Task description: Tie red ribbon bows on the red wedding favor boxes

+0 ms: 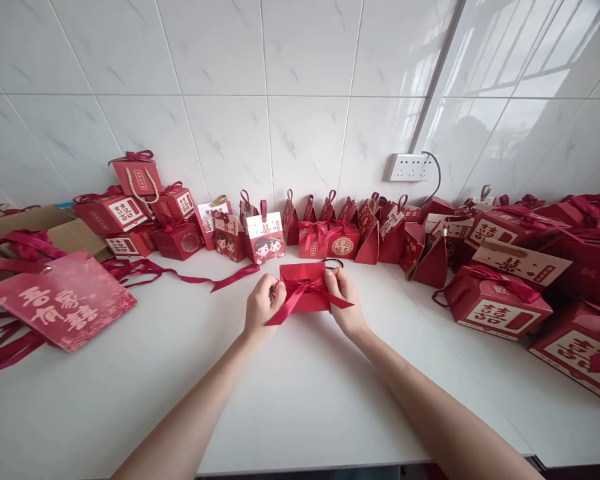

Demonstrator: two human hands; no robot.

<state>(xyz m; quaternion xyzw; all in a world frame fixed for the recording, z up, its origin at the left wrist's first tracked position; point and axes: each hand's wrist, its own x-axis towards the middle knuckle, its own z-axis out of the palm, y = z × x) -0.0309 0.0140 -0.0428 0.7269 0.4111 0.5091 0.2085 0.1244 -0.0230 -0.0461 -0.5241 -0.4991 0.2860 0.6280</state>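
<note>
A small red gift box (304, 283) stands on the white counter (300, 387) in front of me, with a red ribbon bow (307, 293) tied across its front. My left hand (261, 305) is closed on the bow's left loop. My right hand (344, 300) is pinched on the bow's right loop. The ribbon's tails hang down toward me on both sides. Both forearms reach in from the bottom edge.
Several red wedding gift boxes (325, 233) line the tiled wall. Larger red boxes (495, 303) crowd the right side. A flat red bag (60, 307), loose ribbons (180, 273) and cardboard (55, 230) lie at the left. A power strip (409, 167) hangs on the wall.
</note>
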